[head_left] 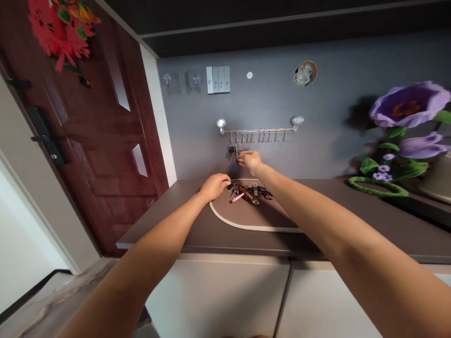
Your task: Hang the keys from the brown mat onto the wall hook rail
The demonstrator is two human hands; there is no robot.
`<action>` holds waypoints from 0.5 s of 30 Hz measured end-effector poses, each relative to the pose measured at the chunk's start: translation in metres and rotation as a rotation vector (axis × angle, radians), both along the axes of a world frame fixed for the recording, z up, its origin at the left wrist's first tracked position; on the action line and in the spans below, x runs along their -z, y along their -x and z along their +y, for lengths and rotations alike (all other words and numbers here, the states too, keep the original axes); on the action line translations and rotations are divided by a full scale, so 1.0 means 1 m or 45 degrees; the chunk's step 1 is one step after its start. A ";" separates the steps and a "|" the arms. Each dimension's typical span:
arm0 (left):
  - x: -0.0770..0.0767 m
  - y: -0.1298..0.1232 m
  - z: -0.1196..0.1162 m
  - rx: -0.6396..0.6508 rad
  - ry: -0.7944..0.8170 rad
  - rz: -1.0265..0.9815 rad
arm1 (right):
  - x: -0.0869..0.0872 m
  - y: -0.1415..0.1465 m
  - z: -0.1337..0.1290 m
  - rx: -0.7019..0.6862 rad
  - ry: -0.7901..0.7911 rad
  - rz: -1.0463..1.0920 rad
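My left hand point(214, 187) rests at the left rim of a brown tray point(225, 217) with a pale edge, its fingers loosely bent beside a pile of keys point(251, 191). The pile includes metal keys, dark fobs, a pink strip and a dark tag lettered "LOVE". My right hand point(250, 160) is raised above the tray, fingers stretched out beside a hanging set of silver keys point(237, 151). Whether the fingertips touch those keys, I cannot tell. A darker set of keys point(231, 150) hangs just to their left. Both sets hang from a metal hook rail point(260, 131) on the wall.
Purple artificial flowers point(408, 108) stand on the right of the brown counter point(331, 202). Two clear hooks point(196, 80) and a switch panel point(218, 80) are on the grey wall. A dark shelf overhangs above. A reddish door point(116, 141) is at the left, white cabinets below.
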State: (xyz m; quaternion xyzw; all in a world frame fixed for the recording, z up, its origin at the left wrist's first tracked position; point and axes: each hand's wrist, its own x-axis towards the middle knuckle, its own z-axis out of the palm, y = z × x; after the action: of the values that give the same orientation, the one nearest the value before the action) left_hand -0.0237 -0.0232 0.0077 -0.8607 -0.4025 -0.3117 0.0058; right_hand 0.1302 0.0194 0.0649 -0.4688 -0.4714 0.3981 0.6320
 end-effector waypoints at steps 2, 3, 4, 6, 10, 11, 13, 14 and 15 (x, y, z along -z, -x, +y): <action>0.000 -0.001 -0.001 0.006 -0.001 0.007 | 0.005 0.000 -0.004 0.055 0.011 -0.008; -0.001 -0.001 -0.001 0.009 0.003 0.010 | 0.007 -0.001 -0.007 0.070 0.011 -0.017; -0.001 -0.002 -0.002 0.012 0.010 0.011 | 0.010 -0.001 -0.009 0.073 0.008 -0.027; -0.001 -0.003 -0.003 0.017 0.033 0.007 | 0.015 -0.001 -0.015 0.046 -0.007 -0.045; 0.002 -0.005 -0.003 0.053 0.084 -0.006 | 0.022 -0.001 -0.033 -0.055 -0.078 -0.096; 0.003 -0.005 -0.003 0.057 0.085 -0.007 | 0.023 -0.001 -0.039 -0.072 -0.098 -0.117; 0.004 -0.006 -0.001 0.031 0.079 -0.023 | 0.025 0.000 -0.049 -0.088 -0.121 -0.150; 0.005 -0.005 0.000 0.007 0.083 -0.040 | 0.026 0.000 -0.054 -0.088 -0.121 -0.162; 0.005 -0.005 0.000 -0.014 0.092 -0.059 | 0.028 0.000 -0.058 -0.085 -0.116 -0.174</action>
State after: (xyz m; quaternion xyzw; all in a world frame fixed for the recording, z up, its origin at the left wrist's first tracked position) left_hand -0.0185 -0.0231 0.0025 -0.8507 -0.4182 -0.3168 -0.0331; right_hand 0.1305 -0.0381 0.0368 -0.4497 -0.5464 0.3641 0.6056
